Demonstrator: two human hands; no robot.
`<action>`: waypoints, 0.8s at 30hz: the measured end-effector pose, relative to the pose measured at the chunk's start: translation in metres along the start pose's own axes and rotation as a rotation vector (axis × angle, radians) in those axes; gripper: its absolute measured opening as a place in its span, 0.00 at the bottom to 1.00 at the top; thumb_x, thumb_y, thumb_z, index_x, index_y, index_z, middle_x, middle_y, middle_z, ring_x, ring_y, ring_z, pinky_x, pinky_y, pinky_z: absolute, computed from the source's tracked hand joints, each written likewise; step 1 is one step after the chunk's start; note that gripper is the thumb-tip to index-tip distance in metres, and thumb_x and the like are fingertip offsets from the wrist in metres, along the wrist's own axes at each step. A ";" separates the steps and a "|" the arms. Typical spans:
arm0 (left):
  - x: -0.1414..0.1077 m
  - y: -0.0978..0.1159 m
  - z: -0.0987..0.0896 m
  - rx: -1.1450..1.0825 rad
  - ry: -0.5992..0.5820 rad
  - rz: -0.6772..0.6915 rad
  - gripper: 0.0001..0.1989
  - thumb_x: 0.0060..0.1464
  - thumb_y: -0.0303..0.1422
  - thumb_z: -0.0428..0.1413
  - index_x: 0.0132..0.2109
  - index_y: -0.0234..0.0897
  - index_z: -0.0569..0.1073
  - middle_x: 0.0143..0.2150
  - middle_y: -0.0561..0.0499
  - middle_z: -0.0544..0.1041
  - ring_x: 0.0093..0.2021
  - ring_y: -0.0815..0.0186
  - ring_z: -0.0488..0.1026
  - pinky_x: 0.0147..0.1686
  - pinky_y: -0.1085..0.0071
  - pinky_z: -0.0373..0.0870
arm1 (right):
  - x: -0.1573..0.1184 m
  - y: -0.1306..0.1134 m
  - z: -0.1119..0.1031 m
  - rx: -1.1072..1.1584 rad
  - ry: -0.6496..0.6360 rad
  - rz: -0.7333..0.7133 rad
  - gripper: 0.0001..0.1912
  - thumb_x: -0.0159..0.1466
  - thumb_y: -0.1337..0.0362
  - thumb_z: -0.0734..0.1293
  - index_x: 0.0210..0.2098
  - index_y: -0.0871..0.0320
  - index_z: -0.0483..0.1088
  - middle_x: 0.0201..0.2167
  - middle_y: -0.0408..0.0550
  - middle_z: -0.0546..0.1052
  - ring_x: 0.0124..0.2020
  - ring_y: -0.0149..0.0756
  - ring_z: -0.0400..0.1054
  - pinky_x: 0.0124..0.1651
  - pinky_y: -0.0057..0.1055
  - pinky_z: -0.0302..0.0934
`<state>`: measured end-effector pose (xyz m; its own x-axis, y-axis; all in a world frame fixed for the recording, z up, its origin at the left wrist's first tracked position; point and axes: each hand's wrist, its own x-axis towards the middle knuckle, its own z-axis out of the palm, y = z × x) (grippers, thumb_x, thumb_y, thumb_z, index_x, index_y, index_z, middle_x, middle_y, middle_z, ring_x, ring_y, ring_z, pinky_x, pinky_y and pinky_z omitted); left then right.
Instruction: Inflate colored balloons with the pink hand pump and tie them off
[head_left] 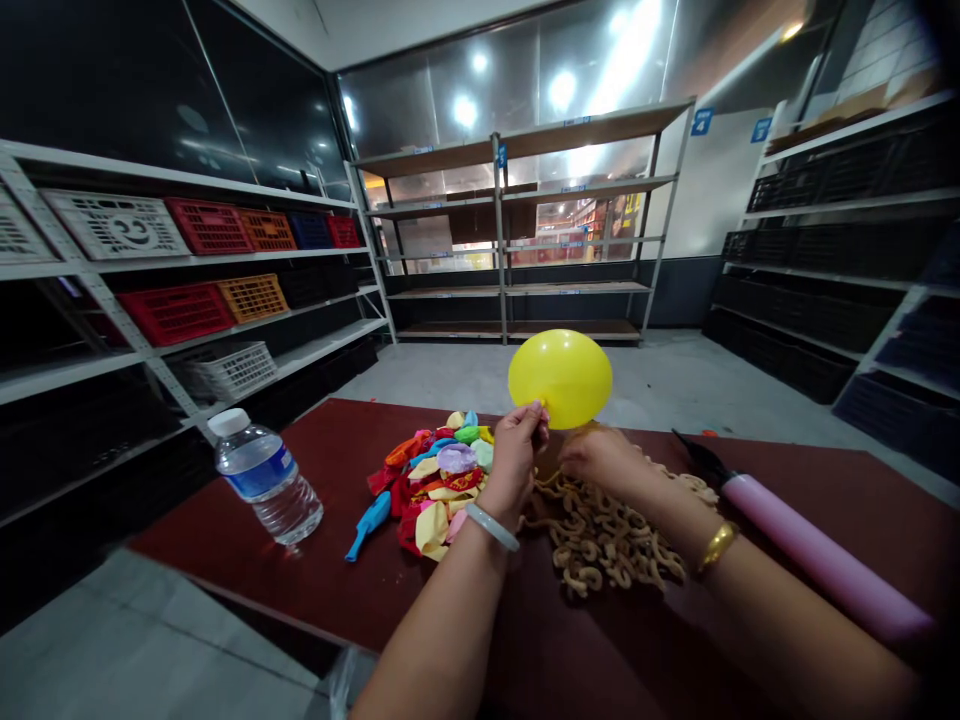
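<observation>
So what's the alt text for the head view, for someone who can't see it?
Left hand pinching an inflated yellow balloon by its neck, right hand nearby. On a dark red table: limp multicoloured balloons, curly tan pieces, a clear plastic bottle, a long pink tube.

A gold bangle (718,547) circles the right arm (799,610): a polished band with bright highlights, any finer pattern too blurred to tell. Left of the gold bangle, a pale bangle (493,527) rings the left arm (442,620): a smooth, rounded hoop, whitish with a faint grey tint. Both arms are bare, and so is the right grip (600,458) beyond the gold bangle.
</observation>
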<state>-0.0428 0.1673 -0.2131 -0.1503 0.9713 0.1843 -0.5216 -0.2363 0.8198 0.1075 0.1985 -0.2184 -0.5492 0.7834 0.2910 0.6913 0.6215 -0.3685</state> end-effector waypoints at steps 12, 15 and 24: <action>0.007 0.004 -0.010 -0.035 0.068 0.015 0.20 0.44 0.45 0.66 0.30 0.32 0.70 0.21 0.57 0.66 0.20 0.78 0.61 0.20 0.80 0.55 | -0.001 -0.017 0.016 -0.235 -0.079 -0.023 0.12 0.62 0.66 0.62 0.36 0.58 0.77 0.40 0.54 0.79 0.44 0.42 0.71 0.50 0.34 0.58; 0.010 0.006 -0.013 -0.066 0.089 0.038 0.20 0.43 0.44 0.66 0.30 0.33 0.69 0.21 0.58 0.65 0.19 0.78 0.60 0.19 0.81 0.54 | -0.002 -0.006 0.000 -0.207 -0.033 0.008 0.15 0.66 0.63 0.57 0.40 0.55 0.76 0.41 0.49 0.79 0.44 0.37 0.70 0.45 0.31 0.59; 0.013 0.008 -0.020 -0.083 0.104 0.065 0.20 0.43 0.44 0.66 0.31 0.33 0.69 0.23 0.58 0.65 0.20 0.78 0.61 0.19 0.82 0.54 | 0.007 -0.038 0.046 -0.222 -0.087 0.014 0.09 0.59 0.63 0.66 0.33 0.59 0.77 0.38 0.60 0.78 0.45 0.48 0.68 0.47 0.37 0.58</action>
<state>-0.0661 0.1769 -0.2149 -0.2704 0.9467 0.1748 -0.5747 -0.3044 0.7597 0.0557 0.1803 -0.2426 -0.5709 0.7946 0.2069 0.7799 0.6035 -0.1659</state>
